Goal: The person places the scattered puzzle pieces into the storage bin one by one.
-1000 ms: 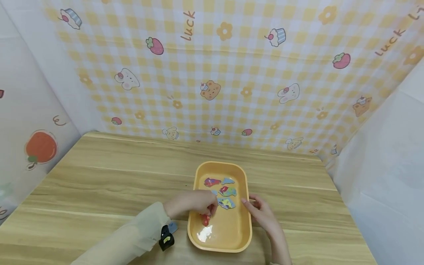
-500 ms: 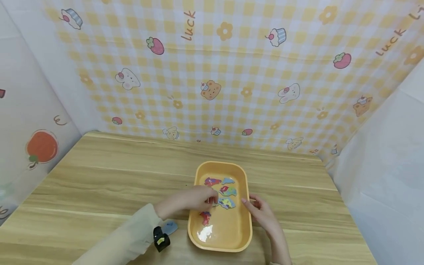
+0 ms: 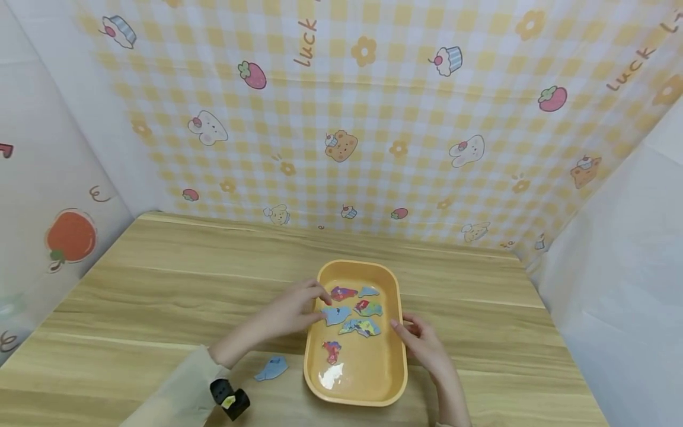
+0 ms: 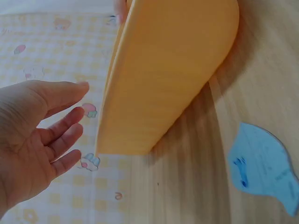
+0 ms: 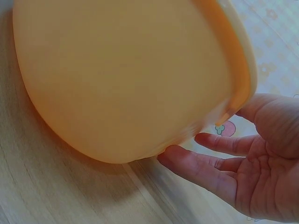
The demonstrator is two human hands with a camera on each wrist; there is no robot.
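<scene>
In the head view a yellow plastic tray [image 3: 356, 386] holds several flat, irregular jigsaw-like pieces. They include a plain light blue piece [image 3: 336, 315], a red and green piece [image 3: 368, 308], a red and purple piece [image 3: 344, 293] and a small red piece [image 3: 332, 352]. My left hand [image 3: 299, 308] is at the tray's left rim, its fingertips beside the light blue piece. The left wrist view shows its fingers loosely bent with nothing between them. With thumb over the rim and fingers against the outer wall, my right hand [image 3: 424, 344] holds the tray's right side.
Another light blue piece [image 3: 273, 368] lies on the wooden table [image 3: 187, 279], left of the tray. A yellow checked cloth [image 3: 320, 107] hangs behind the table, with white sheeting [image 3: 629, 284] at the sides. A black wrist device [image 3: 229, 400] is on the left sleeve.
My left hand has drawn back leftward from over the pieces to the tray's left rim, uncovering the light blue piece and others. My right hand stays at the right rim.
</scene>
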